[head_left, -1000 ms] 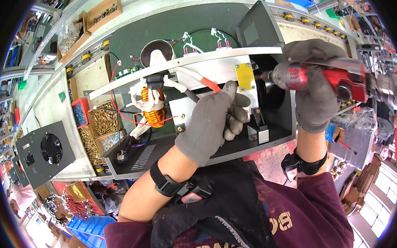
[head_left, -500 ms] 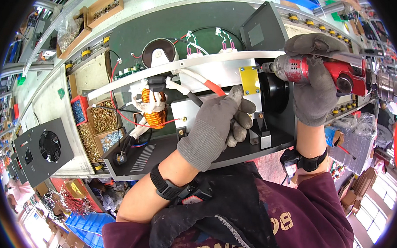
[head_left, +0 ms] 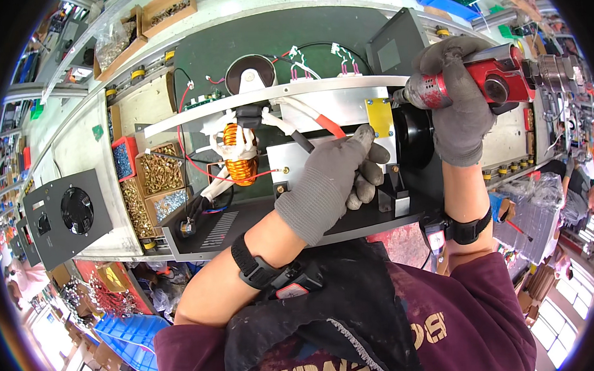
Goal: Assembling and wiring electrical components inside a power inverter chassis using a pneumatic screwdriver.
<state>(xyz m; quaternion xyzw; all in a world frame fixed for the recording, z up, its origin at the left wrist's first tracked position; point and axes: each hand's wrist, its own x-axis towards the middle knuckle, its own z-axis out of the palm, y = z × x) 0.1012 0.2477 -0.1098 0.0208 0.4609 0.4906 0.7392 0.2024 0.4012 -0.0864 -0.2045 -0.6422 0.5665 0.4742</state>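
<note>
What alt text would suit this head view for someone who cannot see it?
A person's gloved right hand presses a red power screwdriver against a yellow plate on an open black chassis, while the gloved left hand rests on the metal panel beside it. An orange coil and bins of screws lie to the left.

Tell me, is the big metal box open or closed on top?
Open. The metal box has no lid, so the orange coil and wires inside show.
</note>
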